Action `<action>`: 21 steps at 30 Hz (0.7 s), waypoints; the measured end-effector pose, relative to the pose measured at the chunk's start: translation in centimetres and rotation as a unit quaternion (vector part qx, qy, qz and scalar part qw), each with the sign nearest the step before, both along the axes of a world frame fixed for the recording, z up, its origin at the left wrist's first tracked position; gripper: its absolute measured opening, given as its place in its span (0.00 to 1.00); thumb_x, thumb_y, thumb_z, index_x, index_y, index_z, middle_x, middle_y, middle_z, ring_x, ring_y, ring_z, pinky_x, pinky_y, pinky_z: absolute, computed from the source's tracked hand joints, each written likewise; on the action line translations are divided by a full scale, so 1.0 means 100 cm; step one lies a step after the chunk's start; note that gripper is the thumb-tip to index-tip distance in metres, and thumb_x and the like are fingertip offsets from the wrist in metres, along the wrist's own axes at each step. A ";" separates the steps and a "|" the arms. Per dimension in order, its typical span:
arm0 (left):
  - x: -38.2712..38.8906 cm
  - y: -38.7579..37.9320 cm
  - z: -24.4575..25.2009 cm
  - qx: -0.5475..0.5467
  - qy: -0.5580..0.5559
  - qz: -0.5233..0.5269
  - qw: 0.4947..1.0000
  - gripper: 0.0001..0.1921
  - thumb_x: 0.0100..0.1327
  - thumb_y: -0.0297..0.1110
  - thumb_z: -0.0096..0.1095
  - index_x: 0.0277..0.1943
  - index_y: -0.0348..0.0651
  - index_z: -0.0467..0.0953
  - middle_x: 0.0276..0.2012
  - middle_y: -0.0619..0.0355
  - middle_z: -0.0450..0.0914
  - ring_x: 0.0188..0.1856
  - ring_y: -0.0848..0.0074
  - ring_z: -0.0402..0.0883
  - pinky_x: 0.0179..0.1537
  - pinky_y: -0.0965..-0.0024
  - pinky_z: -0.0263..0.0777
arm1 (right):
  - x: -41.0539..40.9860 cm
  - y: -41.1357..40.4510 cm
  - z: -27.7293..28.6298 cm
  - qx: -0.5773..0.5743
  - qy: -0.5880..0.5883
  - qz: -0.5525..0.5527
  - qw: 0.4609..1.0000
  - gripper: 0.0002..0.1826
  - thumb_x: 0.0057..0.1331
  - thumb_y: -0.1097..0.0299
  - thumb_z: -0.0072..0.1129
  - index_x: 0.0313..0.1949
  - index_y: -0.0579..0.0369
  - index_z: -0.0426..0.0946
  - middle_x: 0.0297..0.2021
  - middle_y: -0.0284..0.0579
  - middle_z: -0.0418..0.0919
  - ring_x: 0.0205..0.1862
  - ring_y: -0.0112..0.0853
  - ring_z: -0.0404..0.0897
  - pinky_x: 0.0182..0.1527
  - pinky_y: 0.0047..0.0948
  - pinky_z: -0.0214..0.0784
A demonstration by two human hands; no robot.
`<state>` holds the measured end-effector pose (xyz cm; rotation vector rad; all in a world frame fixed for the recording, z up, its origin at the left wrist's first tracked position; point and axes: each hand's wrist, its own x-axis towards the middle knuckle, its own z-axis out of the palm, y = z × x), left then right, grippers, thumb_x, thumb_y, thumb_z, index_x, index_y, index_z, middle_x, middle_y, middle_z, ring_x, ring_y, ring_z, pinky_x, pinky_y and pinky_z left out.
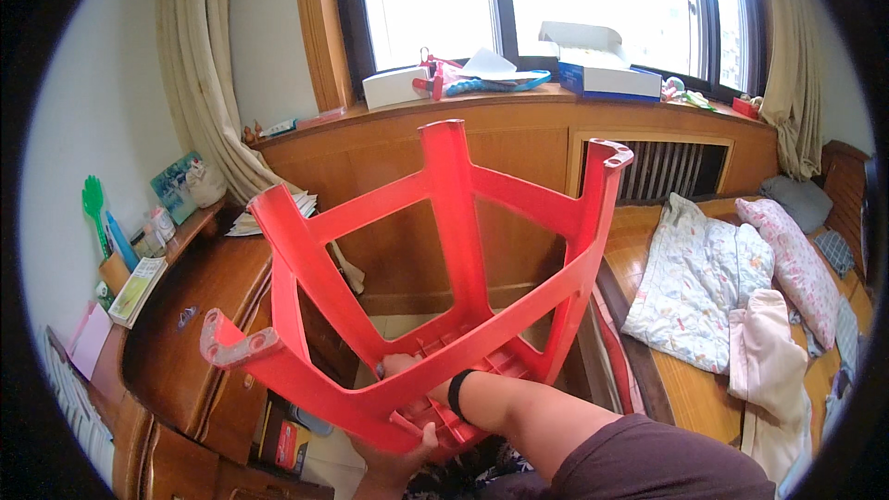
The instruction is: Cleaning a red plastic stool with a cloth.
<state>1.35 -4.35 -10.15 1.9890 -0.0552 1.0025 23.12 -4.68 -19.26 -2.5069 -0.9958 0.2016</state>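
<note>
A red plastic stool [455, 236] is upside down in front of me, legs pointing up and the ribbed underside of its seat facing me. My left hand [399, 455] grips the near edge of the seat from below, its thumb over the rim. Between the legs reaches my right arm, a black band on its wrist. My right hand [403, 364] is low inside the stool near the seat's underside, partly hidden by a red crossbar. A small greyish bit shows at its fingers, too little to identify.
A wooden desk [187, 333] with books and a pen holder [114, 271] stands left. A bed [646, 229] at right bears a quilt [694, 285] and pillow [792, 264]. Boxes [608, 80] line the windowsill above a radiator grille [670, 170].
</note>
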 end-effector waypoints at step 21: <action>-0.002 0.015 0.000 -0.055 -0.025 -0.047 0.997 0.29 0.50 0.38 0.77 0.45 0.46 0.59 0.33 0.67 0.59 0.27 0.85 0.61 0.34 0.79 0.63 | -0.037 -0.036 0.075 -0.174 -0.054 0.085 0.980 0.17 0.70 0.60 0.52 0.54 0.47 0.82 0.55 0.49 0.82 0.57 0.42 0.80 0.57 0.41 0.72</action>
